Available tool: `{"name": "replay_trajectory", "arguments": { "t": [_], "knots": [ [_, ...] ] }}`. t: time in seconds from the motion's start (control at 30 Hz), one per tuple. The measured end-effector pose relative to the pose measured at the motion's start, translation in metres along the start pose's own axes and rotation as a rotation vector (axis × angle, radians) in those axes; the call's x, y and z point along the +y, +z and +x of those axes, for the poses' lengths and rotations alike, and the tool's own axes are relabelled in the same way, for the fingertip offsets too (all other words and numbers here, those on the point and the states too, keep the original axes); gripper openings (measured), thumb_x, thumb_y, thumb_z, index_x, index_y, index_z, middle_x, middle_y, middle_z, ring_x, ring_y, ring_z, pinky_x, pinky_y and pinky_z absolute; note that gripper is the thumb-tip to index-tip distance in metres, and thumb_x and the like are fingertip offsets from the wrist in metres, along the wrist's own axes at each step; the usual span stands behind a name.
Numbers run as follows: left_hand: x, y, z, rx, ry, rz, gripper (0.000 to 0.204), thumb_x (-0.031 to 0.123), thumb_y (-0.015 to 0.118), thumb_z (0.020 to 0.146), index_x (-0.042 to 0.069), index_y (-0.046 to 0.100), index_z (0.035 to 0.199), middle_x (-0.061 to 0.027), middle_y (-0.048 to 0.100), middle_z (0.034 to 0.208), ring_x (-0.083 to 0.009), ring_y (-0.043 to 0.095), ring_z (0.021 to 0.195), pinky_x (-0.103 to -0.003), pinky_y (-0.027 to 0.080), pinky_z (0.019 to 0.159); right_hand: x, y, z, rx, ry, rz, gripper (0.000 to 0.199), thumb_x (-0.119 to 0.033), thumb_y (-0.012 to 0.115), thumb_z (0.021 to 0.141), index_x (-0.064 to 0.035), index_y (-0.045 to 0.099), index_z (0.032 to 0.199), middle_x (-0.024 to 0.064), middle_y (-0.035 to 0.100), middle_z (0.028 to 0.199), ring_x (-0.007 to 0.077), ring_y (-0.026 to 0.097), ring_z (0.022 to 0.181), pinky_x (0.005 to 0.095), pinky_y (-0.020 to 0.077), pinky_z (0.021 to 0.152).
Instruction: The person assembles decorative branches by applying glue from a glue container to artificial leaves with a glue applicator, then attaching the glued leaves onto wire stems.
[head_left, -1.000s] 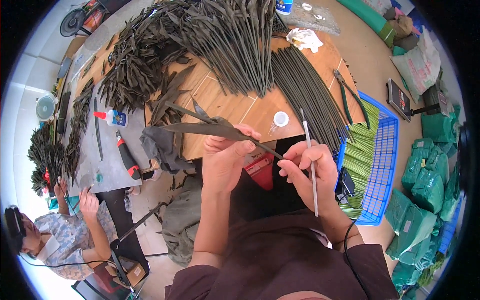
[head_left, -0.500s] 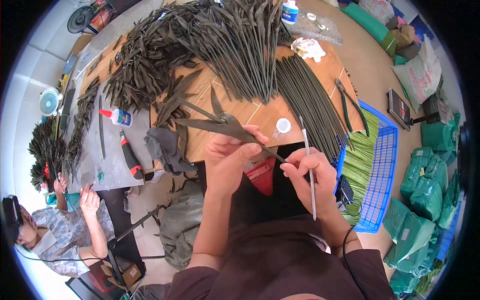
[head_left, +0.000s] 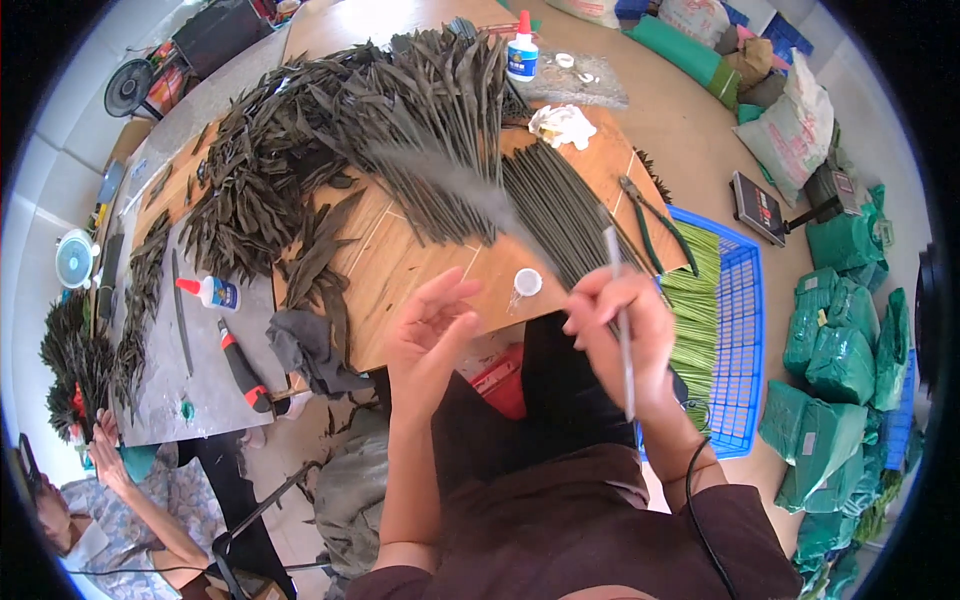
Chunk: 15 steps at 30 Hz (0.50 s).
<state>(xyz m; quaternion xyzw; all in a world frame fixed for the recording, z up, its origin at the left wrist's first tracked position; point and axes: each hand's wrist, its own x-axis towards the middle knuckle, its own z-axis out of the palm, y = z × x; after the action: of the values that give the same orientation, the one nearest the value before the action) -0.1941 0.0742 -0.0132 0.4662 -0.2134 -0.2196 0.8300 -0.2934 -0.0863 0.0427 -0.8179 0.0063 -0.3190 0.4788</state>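
My left hand [head_left: 435,325] is raised over the table's front edge, fingers apart and holding nothing. To its right, my right hand [head_left: 630,325] is closed round a thin whitish stick [head_left: 627,385], perhaps a glue brush. From the same hand a dark leafy stem [head_left: 485,205] reaches up and left, smeared by motion. Behind it, a bundle of dark stems with leaves [head_left: 440,120] lies fanned out. Bare dark stems [head_left: 565,205] lie in a row beside that. A small white cap or cup [head_left: 527,282] stands on the wooden table [head_left: 420,285] between my hands.
Green-handled pliers [head_left: 655,225] lie at the table's right edge, above a blue basket [head_left: 738,330] of green stems. Glue bottles stand at the back [head_left: 521,58] and lie at left [head_left: 212,293], near a red-black cutter [head_left: 242,370]. A co-worker's hand [head_left: 108,455] shows lower left.
My left hand has let go of the leafy stem and opened. My right hand now carries the stem, swinging it up. The view has shifted, and the co-worker's hands have moved.
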Motion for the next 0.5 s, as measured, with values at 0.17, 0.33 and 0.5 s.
{"name": "replay_trajectory", "arguments": {
  "t": [0.17, 0.33, 0.5],
  "knots": [
    [-0.038, -0.032, 0.009, 0.366, 0.146, 0.303, 0.028, 0.0, 0.051, 0.085, -0.003, 0.051, 0.113, -0.008, 0.061, 0.095, -0.0065, 0.054, 0.077, -0.017, 0.042, 0.062, 0.0, -0.018, 0.053, 0.323, -0.114, -0.131, 0.025, 0.008, 0.062, 0.074, -0.0063, 0.042, 0.074, 0.0042, 0.053, 0.071, 0.0065, 0.046, 0.06, 0.0192, 0.0383, 0.054],
    [-0.05, -0.052, 0.019, 0.479, 0.162, 0.409, 0.019, 0.001, 0.05, 0.086, -0.002, 0.055, 0.105, -0.0032, 0.061, 0.084, -0.004, 0.053, 0.071, -0.017, 0.041, 0.059, 0.022, 0.001, 0.102, 0.286, -0.058, -0.258, 0.022, 0.002, 0.064, 0.074, -0.0047, 0.044, 0.076, 0.0044, 0.052, 0.063, 0.0093, 0.047, 0.056, 0.0226, 0.0396, 0.052],
    [-0.045, -0.048, 0.015, 0.514, 0.198, 0.446, 0.016, 0.003, 0.052, 0.086, -0.001, 0.057, 0.101, -0.0003, 0.059, 0.08, -0.0033, 0.051, 0.068, -0.016, 0.04, 0.061, 0.056, 0.04, 0.147, 0.18, -0.234, -0.477, 0.021, -0.003, 0.066, 0.072, -0.0034, 0.045, 0.075, 0.0098, 0.046, 0.057, 0.0179, 0.044, 0.049, 0.0294, 0.039, 0.049]
  ]
}}
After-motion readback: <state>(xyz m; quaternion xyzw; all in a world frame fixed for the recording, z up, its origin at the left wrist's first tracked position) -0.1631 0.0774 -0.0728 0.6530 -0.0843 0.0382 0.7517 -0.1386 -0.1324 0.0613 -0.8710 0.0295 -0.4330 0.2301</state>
